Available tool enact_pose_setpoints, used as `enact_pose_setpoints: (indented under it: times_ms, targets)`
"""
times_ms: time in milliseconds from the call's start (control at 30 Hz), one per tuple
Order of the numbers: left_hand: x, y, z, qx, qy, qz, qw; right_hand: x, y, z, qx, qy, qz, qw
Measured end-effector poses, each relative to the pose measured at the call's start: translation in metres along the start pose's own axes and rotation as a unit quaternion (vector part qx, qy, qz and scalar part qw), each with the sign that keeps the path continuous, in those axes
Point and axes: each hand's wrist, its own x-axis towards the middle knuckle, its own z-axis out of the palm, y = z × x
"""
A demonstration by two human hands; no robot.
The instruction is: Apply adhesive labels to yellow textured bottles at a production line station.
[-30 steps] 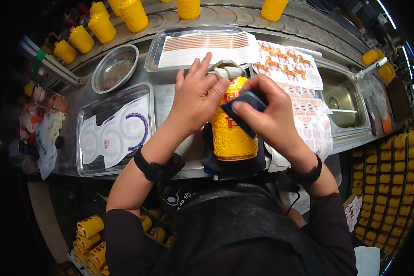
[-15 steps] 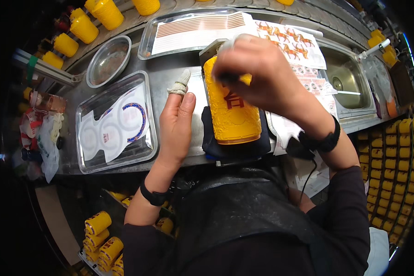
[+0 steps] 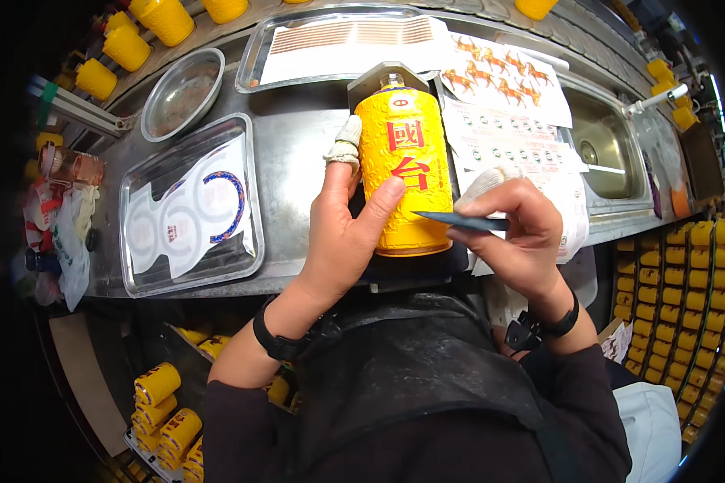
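Observation:
A yellow textured bottle (image 3: 403, 153) with red characters lies in front of me, its neck pointing away against a metal holder (image 3: 391, 71). My left hand (image 3: 338, 225) grips the bottle's left side, thumb on the front face and a white-wrapped finger along its edge. In my right hand (image 3: 524, 233) are dark pointed tweezers (image 3: 479, 222), pinched between thumb and fingers. Their tip is over the bottle's lower front; whether it touches, I cannot tell. A white covering (image 3: 491, 183) is on a right-hand finger too. Dark cloth shows under the bottle's near end.
At left, a metal tray (image 3: 256, 241) holds decal sheets, with a metal bowl (image 3: 149, 121) behind it. Another tray (image 3: 246, 68) with striped sheets stands at the back. Printed sheets (image 3: 507, 137) and a sink (image 3: 620, 161) lie right. Yellow bottles (image 3: 685, 298) fill racks around.
My right hand has come down from above the bottle's far end to its lower right, bringing the tweezers. My left hand has moved right and taken hold of the bottle.

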Motion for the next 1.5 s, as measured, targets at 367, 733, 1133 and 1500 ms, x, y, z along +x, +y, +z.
enact_pose_setpoints:
  times_ms: [367,733,1133,1500]
  targets:
    - [0.001,0.0,-0.003,0.112,0.002,0.012,0.994,0.016,0.032,-0.001,0.185,0.198,0.188,0.944]
    - [-0.005,0.039,-0.01,0.543,-0.091,0.215,0.807,0.012,0.038,0.005,0.197,0.144,0.228,0.943]
    - [-0.004,0.025,-0.036,0.397,-0.056,0.181,0.898,-0.005,0.086,-0.106,0.008,0.185,0.293,0.938]
    - [-0.03,0.017,-0.052,0.259,0.051,0.062,0.963,-0.016,0.144,-0.2,-0.509,0.092,0.395,0.759]
